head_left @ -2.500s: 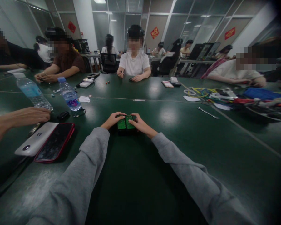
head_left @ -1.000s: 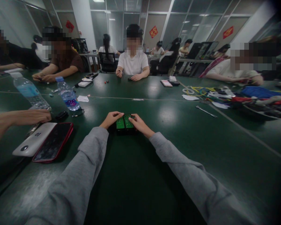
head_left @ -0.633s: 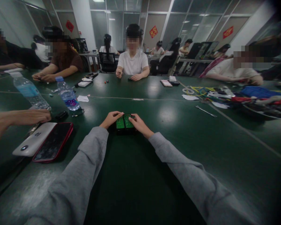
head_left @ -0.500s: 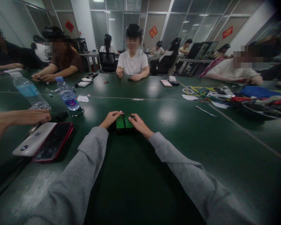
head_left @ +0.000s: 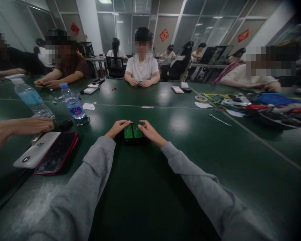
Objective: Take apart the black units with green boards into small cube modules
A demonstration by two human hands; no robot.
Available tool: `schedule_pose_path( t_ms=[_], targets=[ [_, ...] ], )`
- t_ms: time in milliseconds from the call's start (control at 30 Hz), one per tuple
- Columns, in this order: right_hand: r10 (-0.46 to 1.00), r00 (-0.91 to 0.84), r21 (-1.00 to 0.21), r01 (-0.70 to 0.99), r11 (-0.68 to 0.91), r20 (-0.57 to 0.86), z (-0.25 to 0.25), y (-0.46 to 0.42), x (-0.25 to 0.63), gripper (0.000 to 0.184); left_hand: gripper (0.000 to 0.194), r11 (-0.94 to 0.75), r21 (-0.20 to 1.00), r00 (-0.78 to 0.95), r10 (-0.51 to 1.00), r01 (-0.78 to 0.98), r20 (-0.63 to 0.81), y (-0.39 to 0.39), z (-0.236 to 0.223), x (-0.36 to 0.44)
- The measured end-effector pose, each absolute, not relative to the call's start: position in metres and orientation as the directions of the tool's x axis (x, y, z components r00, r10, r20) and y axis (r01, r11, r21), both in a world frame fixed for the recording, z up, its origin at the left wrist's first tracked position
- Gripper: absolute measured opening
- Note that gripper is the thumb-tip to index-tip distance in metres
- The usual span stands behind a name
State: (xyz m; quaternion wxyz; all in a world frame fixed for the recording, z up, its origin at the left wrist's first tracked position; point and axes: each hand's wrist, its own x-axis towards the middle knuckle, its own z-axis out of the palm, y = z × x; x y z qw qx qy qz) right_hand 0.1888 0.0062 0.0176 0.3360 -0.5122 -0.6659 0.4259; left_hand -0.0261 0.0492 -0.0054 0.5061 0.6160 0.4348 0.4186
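Observation:
Two green circuit boards sit side by side in a shallow black case on the dark green table, straight ahead of me. My left hand grips the case at its left and far edge, the thumb lying along the top of the left board. At the right side, my right hand holds the case with its thumb at the edge of the right board and its index finger at the far corner. Fingertips behind the case are partly hidden.
Left of me, another person's hand rests near a white phone-like device and a red-cased phone. Two water bottles stand beyond. Rightward lie a wrench and a heap of cables. A person sits opposite.
My right hand has shifted slightly right on the case, baring more of the right board. My left thumb has moved a little. The person opposite has brought both hands together.

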Motion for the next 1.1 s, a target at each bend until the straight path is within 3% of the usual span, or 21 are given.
schedule_pose_path(
  t_ms=[233, 467, 600, 733, 967, 1100],
  targets=[
    [0.943, -0.249, -0.85, 0.426, 0.311, 0.221, 0.016, 0.017, 0.192, 0.038, 0.05, -0.026, 1.0, 0.324, 0.946, 0.005, 0.023, 0.048, 0.001, -0.04],
    [0.908, -0.324, -0.763, 0.504, 0.404, 0.267, 0.022, 0.016, 0.194, 0.042, 0.049, -0.04, 0.999, 0.322, 0.946, 0.031, 0.028, 0.05, -0.002, -0.041],
    [0.867, -0.435, -0.679, 0.561, 0.473, 0.244, 0.029, 0.009, 0.192, 0.053, 0.046, -0.064, 0.996, 0.308, 0.95, 0.054, 0.044, 0.051, -0.003, -0.041],
    [0.813, -0.567, -0.608, 0.601, 0.518, 0.133, 0.031, 0.003, 0.192, 0.07, 0.045, -0.08, 0.995, 0.304, 0.951, 0.066, 0.056, 0.053, -0.004, -0.041],
    [0.753, -0.657, -0.577, 0.629, 0.521, -0.036, 0.035, -0.002, 0.198, 0.102, 0.047, -0.07, 0.994, 0.315, 0.948, 0.078, 0.042, 0.052, -0.002, -0.042],
    [0.705, -0.708, -0.566, 0.596, 0.569, -0.036, 0.043, -0.005, 0.199, 0.115, 0.047, -0.08, 0.994, 0.282, 0.958, 0.077, 0.055, 0.052, -0.002, -0.041]
  ],
)
